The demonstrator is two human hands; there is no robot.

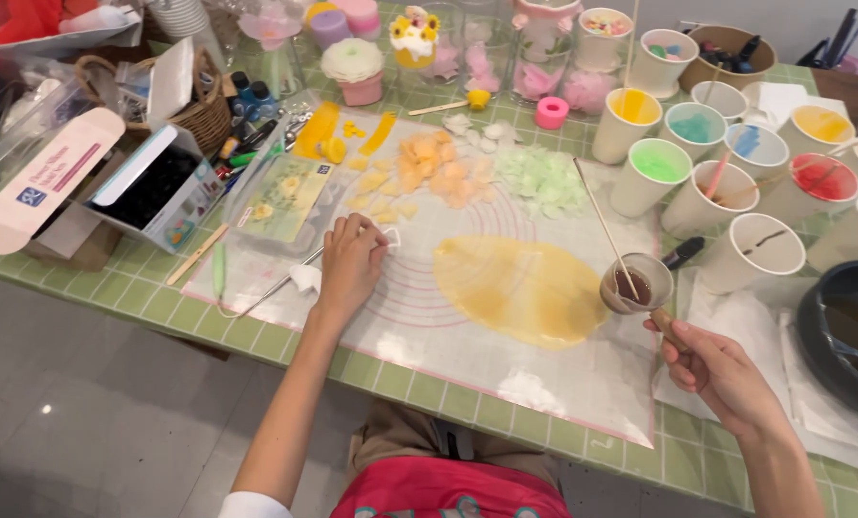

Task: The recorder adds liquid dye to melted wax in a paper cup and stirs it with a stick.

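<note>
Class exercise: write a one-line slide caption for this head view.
Right hand holds a small ladle beside a yellow sheet on the mat; left hand pinches a white piece.

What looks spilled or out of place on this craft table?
A yellow puddle lies spread flat on the clear mat, though it may be poured on purpose. The right hand holds a small pot beside it; the left hand rests on the mat.

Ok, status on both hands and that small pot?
Right hand holds small pot by handle, stick inside. Left hand pinches white piece. Yellow sheet below pot.
</note>
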